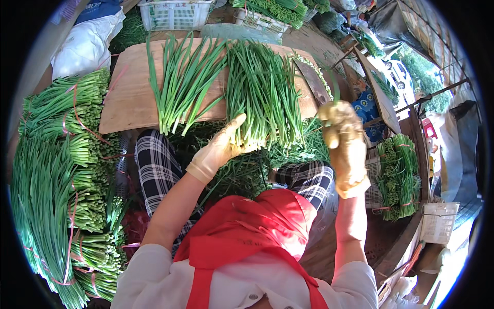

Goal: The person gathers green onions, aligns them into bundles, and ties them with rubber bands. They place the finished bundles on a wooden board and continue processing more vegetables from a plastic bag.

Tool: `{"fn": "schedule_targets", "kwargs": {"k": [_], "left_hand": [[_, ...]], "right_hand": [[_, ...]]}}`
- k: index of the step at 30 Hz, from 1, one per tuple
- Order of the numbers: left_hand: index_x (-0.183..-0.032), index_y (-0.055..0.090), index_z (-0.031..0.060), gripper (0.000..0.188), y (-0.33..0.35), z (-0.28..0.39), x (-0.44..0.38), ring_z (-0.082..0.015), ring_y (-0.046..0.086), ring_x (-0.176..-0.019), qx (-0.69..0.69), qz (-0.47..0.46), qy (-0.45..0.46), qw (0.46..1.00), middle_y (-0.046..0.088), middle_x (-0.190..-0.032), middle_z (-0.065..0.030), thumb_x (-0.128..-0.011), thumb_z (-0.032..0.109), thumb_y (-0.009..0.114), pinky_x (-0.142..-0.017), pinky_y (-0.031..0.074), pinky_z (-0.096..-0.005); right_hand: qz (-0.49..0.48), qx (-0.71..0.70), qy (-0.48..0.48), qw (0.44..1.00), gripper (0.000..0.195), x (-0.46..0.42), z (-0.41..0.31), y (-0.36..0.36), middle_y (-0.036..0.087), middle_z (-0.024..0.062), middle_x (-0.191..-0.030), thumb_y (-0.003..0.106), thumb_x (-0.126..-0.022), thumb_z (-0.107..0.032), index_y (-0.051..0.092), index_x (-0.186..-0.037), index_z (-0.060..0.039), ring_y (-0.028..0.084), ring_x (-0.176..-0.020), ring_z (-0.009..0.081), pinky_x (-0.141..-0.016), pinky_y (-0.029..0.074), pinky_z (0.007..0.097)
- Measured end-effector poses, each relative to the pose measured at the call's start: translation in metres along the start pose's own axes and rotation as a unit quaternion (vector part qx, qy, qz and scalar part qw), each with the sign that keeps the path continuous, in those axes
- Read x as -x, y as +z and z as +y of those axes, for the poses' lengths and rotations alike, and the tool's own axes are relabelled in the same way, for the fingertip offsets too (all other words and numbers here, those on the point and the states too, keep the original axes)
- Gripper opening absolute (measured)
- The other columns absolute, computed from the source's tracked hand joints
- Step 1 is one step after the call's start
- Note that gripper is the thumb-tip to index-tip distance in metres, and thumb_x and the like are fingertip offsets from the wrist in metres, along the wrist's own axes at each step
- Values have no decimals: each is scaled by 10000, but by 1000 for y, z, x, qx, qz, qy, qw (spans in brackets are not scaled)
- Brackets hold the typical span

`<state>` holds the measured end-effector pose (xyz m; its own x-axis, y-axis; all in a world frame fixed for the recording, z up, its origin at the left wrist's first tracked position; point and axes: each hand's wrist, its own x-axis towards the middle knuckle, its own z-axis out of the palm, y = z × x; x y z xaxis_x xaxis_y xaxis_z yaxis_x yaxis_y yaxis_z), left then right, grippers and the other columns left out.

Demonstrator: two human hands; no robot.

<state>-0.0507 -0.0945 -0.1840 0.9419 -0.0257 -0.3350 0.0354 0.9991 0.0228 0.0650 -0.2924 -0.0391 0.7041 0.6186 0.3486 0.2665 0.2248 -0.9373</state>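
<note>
A loose bunch of garlic chives [262,89] lies over the right part of a wooden board [127,92], its pale cut ends overhanging the near edge. My left hand [220,148], in a thin pale glove, grips that bunch at its lower left, thumb on top and fingers under the ends. To the left, a smaller spread of chives [185,85] rests on the same board. My right hand [343,143], in a soiled glove and blurred, is raised off the board's right edge. A blurred green leaf [335,87] sticks up from its curled fingers.
Tied chive bundles [50,185] are stacked at my left. Loose green trimmings [239,174] lie below the board between my knees. A dark flat strip [312,83] lies at the board's right. Plastic crates [175,17] stand behind, and more tied bundles [399,175] at right.
</note>
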Motion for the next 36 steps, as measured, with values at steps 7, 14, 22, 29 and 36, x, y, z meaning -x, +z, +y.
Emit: {"fn": "schedule_targets", "kwargs": {"k": [7,14,22,29,36], "left_hand": [[-1406,390,75,497,-3,8,-10,-295,396,-1313,64,-11,-50,997,434,-1420,-139,-949,157,570,-1093,370,-498],[-1219,560,83,426,20,-2,-5,-243,646,-1024,-130,38,50,989,645,-1157,-97,-865,265,711,-866,552,-441],[-1044,655,119,267,28,-8,-41,-148,665,-864,-278,32,89,956,692,-926,-13,-890,335,673,-794,561,-366],[-1143,605,84,318,39,-20,7,-219,656,-934,-214,-46,101,971,664,-1074,-75,-907,293,645,-817,567,-385],[-1297,498,31,488,-30,-24,26,-304,582,-1115,-92,-6,35,995,589,-1243,-147,-917,314,616,-973,439,-583]], "right_hand": [[-36,758,156,632,292,42,33,-174,645,87,-935,544,-949,-326,635,-1085,-85,597,-857,218,-766,473,326],[0,213,372,903,529,-3,102,-74,684,111,-1006,555,-918,-506,584,-1249,-95,643,-913,198,-799,521,338],[-46,843,-319,430,358,2,162,43,574,145,-805,492,-887,-47,530,-1240,2,569,-627,210,-553,467,306],[84,482,-149,859,265,30,135,51,638,180,-977,535,-953,-156,595,-1199,-78,638,-717,239,-660,518,294],[-63,-180,381,905,576,64,120,19,499,117,-1350,473,-975,-414,417,-1375,-3,607,-1077,219,-961,500,396]]}}
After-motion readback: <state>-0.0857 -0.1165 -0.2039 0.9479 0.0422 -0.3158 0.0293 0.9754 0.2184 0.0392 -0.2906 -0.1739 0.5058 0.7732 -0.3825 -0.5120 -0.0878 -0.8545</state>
